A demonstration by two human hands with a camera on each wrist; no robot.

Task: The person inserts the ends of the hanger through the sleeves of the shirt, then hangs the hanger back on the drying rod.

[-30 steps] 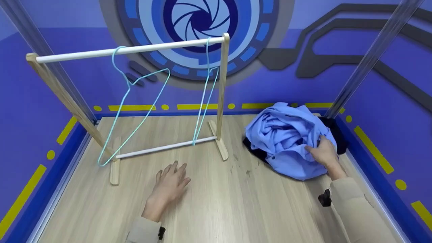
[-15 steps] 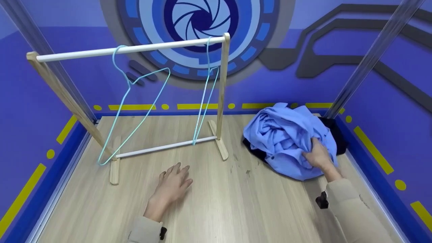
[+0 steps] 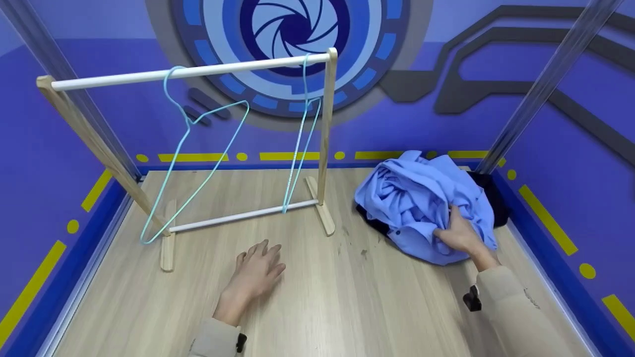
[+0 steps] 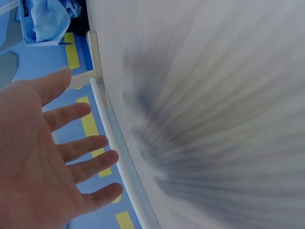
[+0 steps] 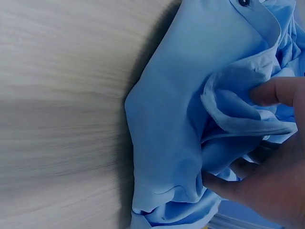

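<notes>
A crumpled light-blue shirt [image 3: 412,193] with a dark button lies in a heap at the right of the table. My right hand [image 3: 461,234] grips its near right side; in the right wrist view the thumb [image 5: 271,92] and fingers [image 5: 221,185] stand on either side of a bunched fold [image 5: 238,126]. Some fingertips are hidden in the cloth. Over the table's middle, my left hand [image 3: 255,272] holds nothing, its fingers spread and slightly bent. Black cloth [image 3: 493,196] shows under and behind the shirt.
A wooden clothes rack [image 3: 325,129] with white rods stands at the back left. Two light-blue hangers hang from its top rod, one hanger [image 3: 181,148] at the left and another hanger [image 3: 297,148] near the right post. Blue walls enclose the table [image 3: 347,297].
My right hand has moved a little left and nearer across the shirt, and the shirt's left edge has shifted slightly left. My left hand has drifted slightly right.
</notes>
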